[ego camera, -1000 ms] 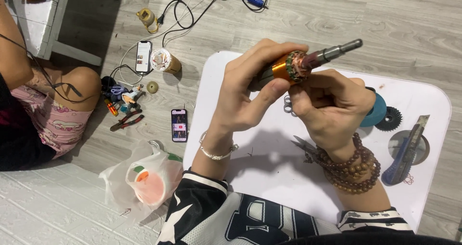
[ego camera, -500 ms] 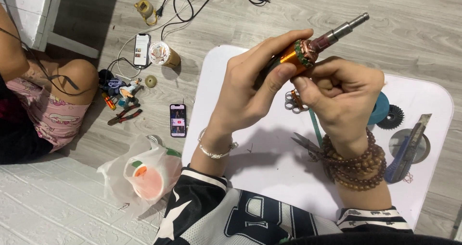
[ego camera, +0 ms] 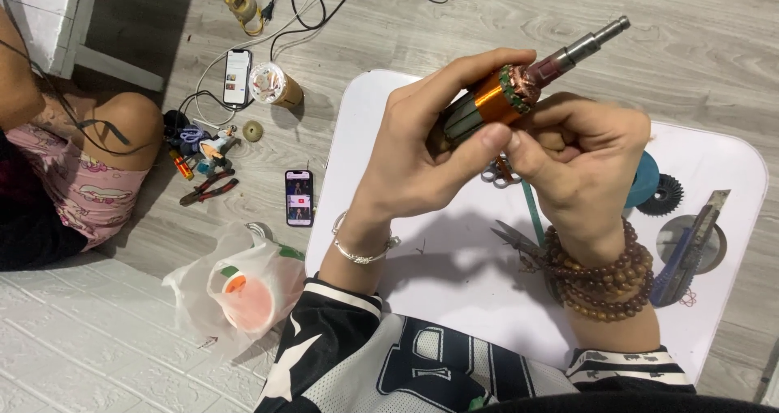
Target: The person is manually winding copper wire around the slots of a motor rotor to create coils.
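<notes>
I hold a motor armature (ego camera: 519,88) up over a small white table (ego camera: 422,259). It has a dark core, an orange band, copper windings and a steel shaft pointing up to the right. My left hand (ego camera: 430,153) wraps around its lower body, thumb pressed near the orange band. My right hand (ego camera: 584,161), with bead bracelets at the wrist, pinches the winding end from below. A silver bracelet sits on my left wrist.
On the table lie a utility knife (ego camera: 690,243), a dark toothed disc (ego camera: 661,195), a teal object (ego camera: 645,179) and small pliers (ego camera: 519,243). On the floor: two phones (ego camera: 298,197), a bagged cup (ego camera: 243,291), hand tools (ego camera: 209,187), cables. Another person sits at left (ego camera: 73,169).
Both hands and the armature have shifted slightly down and right in view; the grip is the same. The view has drifted a little.
</notes>
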